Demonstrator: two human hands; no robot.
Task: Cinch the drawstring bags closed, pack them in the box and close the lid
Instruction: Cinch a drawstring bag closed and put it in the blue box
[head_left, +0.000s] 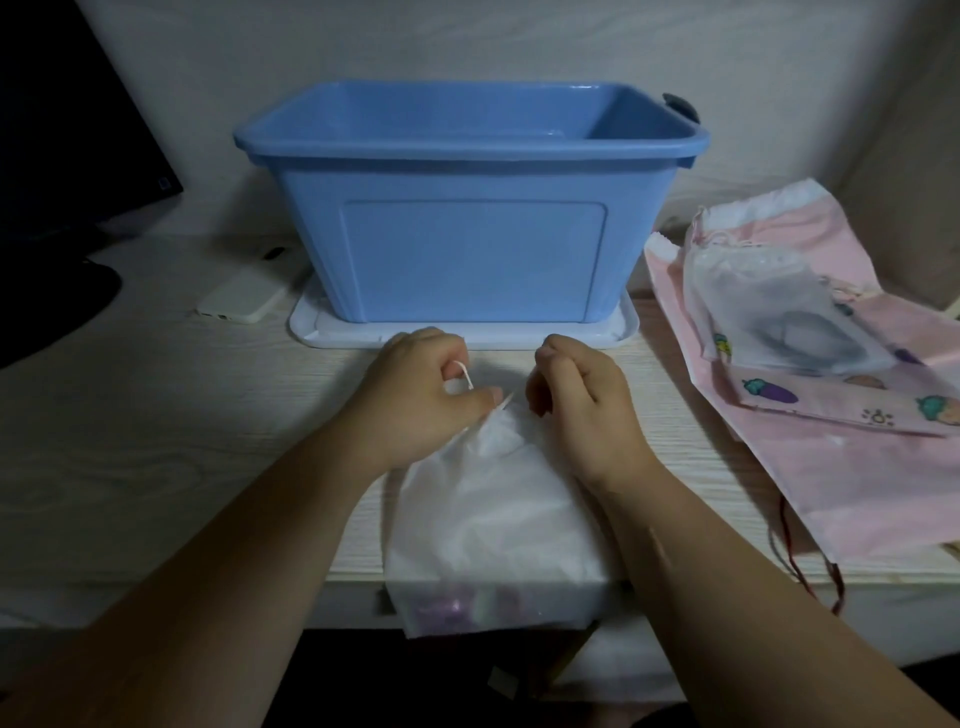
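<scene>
pale wood-grain worktop (156, 415): carries everything.
blue plastic box (467, 249): just beyond the hands, open, standing on its pale lid (332, 332), likely parked there until packing is finished.
pink drawstring bags (857, 467): heaped right of the right hand, apparently waiting.
white translucent drawstring bag (488, 519): under both wrists, mouth gathered.
left hand (415, 384): pinches the white cord (465, 376), seemingly to cinch.
right hand (576, 395): curled; grip hidden, cannot tell.
</scene>
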